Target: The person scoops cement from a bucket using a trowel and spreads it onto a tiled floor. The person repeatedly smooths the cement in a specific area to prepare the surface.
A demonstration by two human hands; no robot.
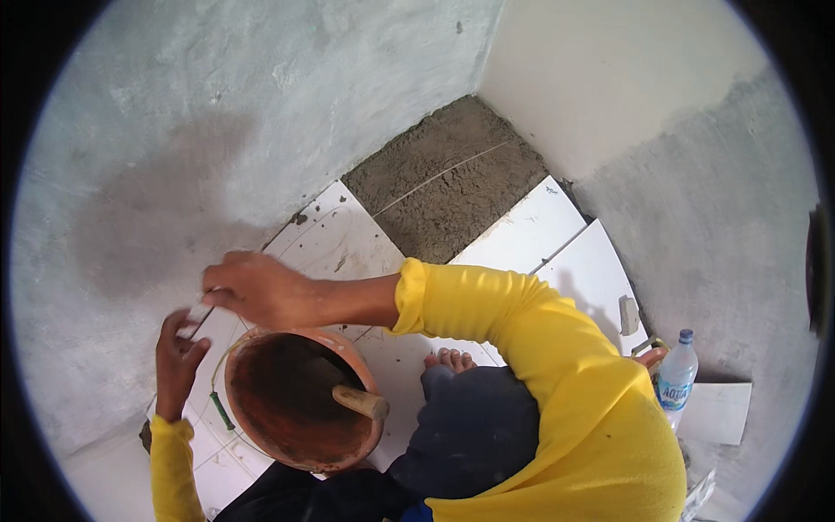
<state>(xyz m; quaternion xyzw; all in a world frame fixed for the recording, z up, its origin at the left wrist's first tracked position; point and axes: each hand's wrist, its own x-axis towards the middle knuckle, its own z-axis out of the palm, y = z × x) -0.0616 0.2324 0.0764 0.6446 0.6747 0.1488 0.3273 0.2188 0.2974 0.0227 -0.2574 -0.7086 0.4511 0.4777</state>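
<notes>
My right hand reaches across to the left above the orange-brown bucket, its fingers closed in a pinch. Whatever it grips, if anything, I cannot make out; a small pale patch shows by its fingertips. Just below is my left hand, fingers curved and thumb apart, close to the right fingertips and near the left wall. A wooden handle sticks out over the bucket's right rim from a tool whose other end lies inside, in shadow. The bucket's thin wire bail with a green grip hangs at its left side.
Wet grey mortar fills the far corner, with a thin string across it. White tiles border it on both sides. A plastic bottle and a loose white tile are at the right wall. My bare foot rests beside the bucket.
</notes>
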